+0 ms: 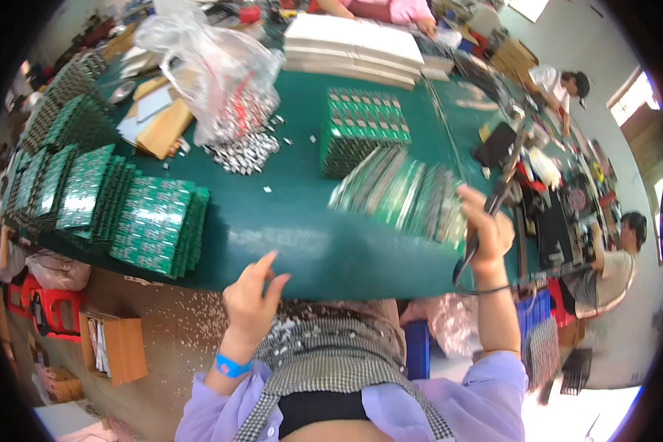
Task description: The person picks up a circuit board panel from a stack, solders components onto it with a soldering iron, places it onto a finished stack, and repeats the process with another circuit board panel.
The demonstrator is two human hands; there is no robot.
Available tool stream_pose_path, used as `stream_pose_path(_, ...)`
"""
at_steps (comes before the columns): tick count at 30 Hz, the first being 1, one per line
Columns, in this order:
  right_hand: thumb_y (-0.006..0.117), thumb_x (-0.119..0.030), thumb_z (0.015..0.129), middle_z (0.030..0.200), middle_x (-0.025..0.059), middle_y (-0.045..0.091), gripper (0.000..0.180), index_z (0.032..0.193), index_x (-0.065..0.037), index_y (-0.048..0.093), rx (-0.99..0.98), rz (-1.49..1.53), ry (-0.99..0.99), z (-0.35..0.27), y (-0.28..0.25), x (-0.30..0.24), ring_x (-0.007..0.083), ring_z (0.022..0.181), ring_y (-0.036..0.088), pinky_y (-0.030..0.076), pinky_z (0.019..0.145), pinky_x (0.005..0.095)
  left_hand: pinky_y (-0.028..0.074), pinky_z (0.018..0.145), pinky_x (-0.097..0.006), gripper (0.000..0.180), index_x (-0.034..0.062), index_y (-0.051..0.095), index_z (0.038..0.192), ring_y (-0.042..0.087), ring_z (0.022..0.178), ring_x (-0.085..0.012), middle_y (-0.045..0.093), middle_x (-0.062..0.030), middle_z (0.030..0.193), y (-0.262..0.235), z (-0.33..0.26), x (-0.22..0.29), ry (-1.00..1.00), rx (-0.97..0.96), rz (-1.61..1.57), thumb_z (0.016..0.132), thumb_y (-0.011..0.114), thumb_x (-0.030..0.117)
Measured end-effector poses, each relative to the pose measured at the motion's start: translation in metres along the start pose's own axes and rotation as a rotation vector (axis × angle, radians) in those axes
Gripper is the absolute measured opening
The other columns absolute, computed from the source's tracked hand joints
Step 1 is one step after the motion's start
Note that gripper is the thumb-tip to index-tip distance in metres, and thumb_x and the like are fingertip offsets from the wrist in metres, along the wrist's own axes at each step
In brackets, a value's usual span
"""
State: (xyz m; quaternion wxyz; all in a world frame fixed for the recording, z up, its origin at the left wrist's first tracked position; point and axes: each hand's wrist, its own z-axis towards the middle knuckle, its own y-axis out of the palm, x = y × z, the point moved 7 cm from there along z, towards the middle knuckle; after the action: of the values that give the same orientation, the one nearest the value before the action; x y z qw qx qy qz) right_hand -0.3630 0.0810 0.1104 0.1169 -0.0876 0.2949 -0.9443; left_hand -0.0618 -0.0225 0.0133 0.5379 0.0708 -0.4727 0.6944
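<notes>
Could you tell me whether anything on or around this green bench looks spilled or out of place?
Yes. Small silvery parts have spilled out of the clear plastic bag onto the green table, with a few strays scattered farther right. Pale bits also litter the floor below the table edge. The circuit board stacks look tidy.

Lilac sleeves on both arms, blue wristband [232, 365] on left wrist, checked apron [331, 353] beside the wristband.

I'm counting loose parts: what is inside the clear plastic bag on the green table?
The clear plastic bag holds a heap of small silvery parts, some spilled onto the green table. What lies beneath the bag is covered.
</notes>
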Motion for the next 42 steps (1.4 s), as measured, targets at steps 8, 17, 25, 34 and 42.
stream_pose_path(8, 0.063, 0.003, 0.078, 0.103, 0.0216, 0.069, 0.019, 0.095, -0.002, 0.058, -0.044, 0.385, 0.507, -0.125, 0.035, -0.065, 0.0298, 0.090, 0.071, 0.056, 0.074, 0.0310, 0.049, 0.052, -0.030, 0.029, 0.0015, 0.065, 0.096, 0.064, 0.062, -0.0233, 0.069, -0.0105, 0.087, 0.060, -0.010, 0.031, 0.345, -0.089, -0.105, 0.068, 0.069, -0.005)
stream_pose_path(17, 0.068, 0.002, 0.072, 0.096, 0.0151, 0.071, 0.021, 0.091, -0.004, 0.060, -0.069, 0.374, 0.611, -0.142, 0.052, -0.065, 0.0269, 0.082, 0.071, 0.056, 0.068, 0.0305, 0.050, 0.053, -0.031, 0.022, 0.0018, 0.064, 0.092, 0.065, 0.064, -0.0256, 0.068, -0.0112, 0.088, 0.066, -0.020, 0.022, 0.240, -0.101, -0.080, 0.072, 0.065, -0.007)
stream_pose_path(25, 0.071, 0.003, 0.071, 0.095, 0.0124, 0.072, 0.025, 0.092, -0.006, 0.061, -0.074, 0.376, 0.621, -0.139, 0.053, -0.065, 0.0266, 0.082, 0.071, 0.056, 0.069, 0.0306, 0.051, 0.054, -0.031, 0.022, 0.0015, 0.063, 0.090, 0.065, 0.063, -0.0255, 0.068, -0.0117, 0.092, 0.065, -0.017, 0.021, 0.216, -0.098, -0.115, 0.071, 0.064, -0.008)
stream_pose_path(34, 0.071, 0.000, 0.069, 0.107, 0.0109, 0.068, 0.042, 0.108, -0.006, 0.057, -0.243, 0.689, 0.636, -0.118, 0.063, -0.054, 0.0294, 0.101, 0.063, 0.052, 0.087, 0.0377, 0.050, 0.053, -0.031, 0.025, 0.0020, 0.063, 0.090, 0.064, 0.062, -0.0237, 0.068, -0.0104, 0.096, 0.068, -0.021, 0.016, 0.210, -0.140, -0.117, 0.067, 0.063, -0.008)
stream_pose_path(42, 0.069, -0.003, 0.071, 0.108, 0.0130, 0.065, 0.045, 0.113, -0.005, 0.055, -0.367, 0.888, 0.761, -0.122, 0.077, -0.052, 0.0315, 0.104, 0.060, 0.050, 0.089, 0.0378, 0.050, 0.052, -0.031, 0.025, 0.0021, 0.063, 0.090, 0.064, 0.061, -0.0234, 0.067, -0.0102, 0.097, 0.069, -0.019, 0.018, 0.224, -0.160, -0.101, 0.067, 0.063, -0.007)
